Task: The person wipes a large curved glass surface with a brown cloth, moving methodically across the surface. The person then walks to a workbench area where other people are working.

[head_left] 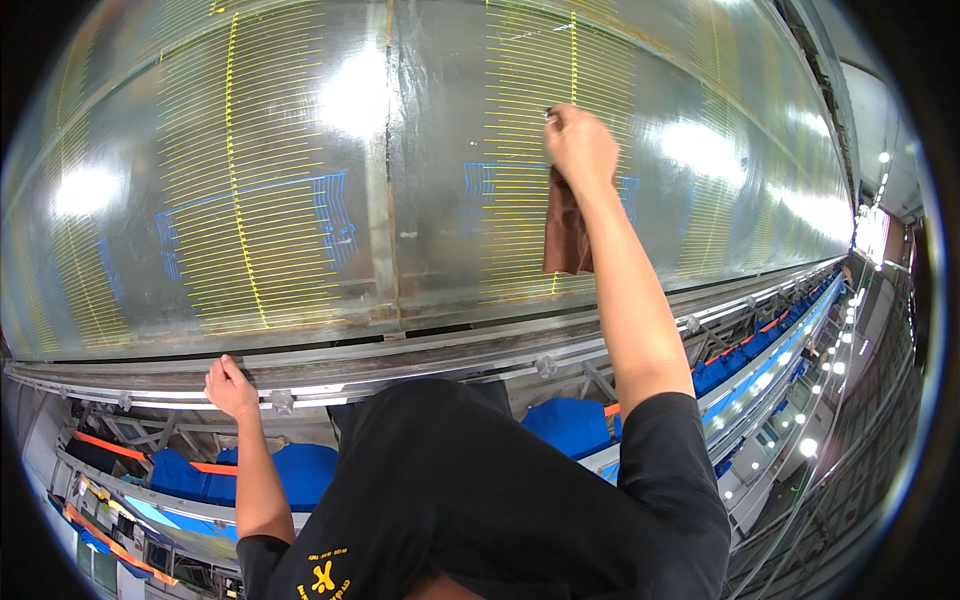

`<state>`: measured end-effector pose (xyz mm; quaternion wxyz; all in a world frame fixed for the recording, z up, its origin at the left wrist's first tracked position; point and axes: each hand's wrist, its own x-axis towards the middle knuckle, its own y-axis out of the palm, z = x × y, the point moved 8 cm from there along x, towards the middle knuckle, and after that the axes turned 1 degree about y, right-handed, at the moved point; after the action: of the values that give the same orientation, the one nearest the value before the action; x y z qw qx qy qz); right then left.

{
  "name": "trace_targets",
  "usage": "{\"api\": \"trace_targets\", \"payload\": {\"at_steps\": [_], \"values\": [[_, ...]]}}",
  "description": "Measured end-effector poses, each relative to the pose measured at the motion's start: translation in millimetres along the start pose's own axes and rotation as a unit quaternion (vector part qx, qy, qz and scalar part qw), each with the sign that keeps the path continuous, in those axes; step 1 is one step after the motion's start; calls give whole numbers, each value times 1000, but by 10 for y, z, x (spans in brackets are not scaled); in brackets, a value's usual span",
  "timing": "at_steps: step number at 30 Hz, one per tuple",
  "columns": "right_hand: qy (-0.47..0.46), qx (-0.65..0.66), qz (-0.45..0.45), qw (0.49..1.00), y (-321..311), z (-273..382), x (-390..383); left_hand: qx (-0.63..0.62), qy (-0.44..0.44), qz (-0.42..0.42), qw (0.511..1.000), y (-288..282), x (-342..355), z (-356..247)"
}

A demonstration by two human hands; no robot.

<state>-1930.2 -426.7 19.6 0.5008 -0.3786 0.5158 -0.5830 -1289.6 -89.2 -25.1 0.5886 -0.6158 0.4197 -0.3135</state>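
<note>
A long, shiny grey table surface (430, 260) stretches ahead of me, marked with bands of short yellow lines and some blue lines. My right hand (585, 148) is over the right-hand yellow band, its fingers closed. From under that hand and wrist hangs a brown, leather-like cloth (567, 228), lying against the surface. Something small and dark shows at the fingertips, too small to name. At the near left edge, my left hand (231, 388) is curled at the metal rail (330, 388); its palm side is hidden.
Round knobs (545, 367) sit along the rail. Below the edge, blue cloth (568, 424) and orange strips (98, 446) line the frame. Bright lamp reflections lie on the surface. At the right, a hall with rows of lights (808, 447) runs into the distance.
</note>
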Motion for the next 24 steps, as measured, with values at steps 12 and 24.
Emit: {"api": "trace_targets", "payload": {"at_steps": [12,24], "values": [[18,-60,17,998,96,100,-17,12,2,-7,1000,-21,31,-37],[42,-37,-8,998,111,77,-53,16,9,1,1000,-45,-15,40]]}}
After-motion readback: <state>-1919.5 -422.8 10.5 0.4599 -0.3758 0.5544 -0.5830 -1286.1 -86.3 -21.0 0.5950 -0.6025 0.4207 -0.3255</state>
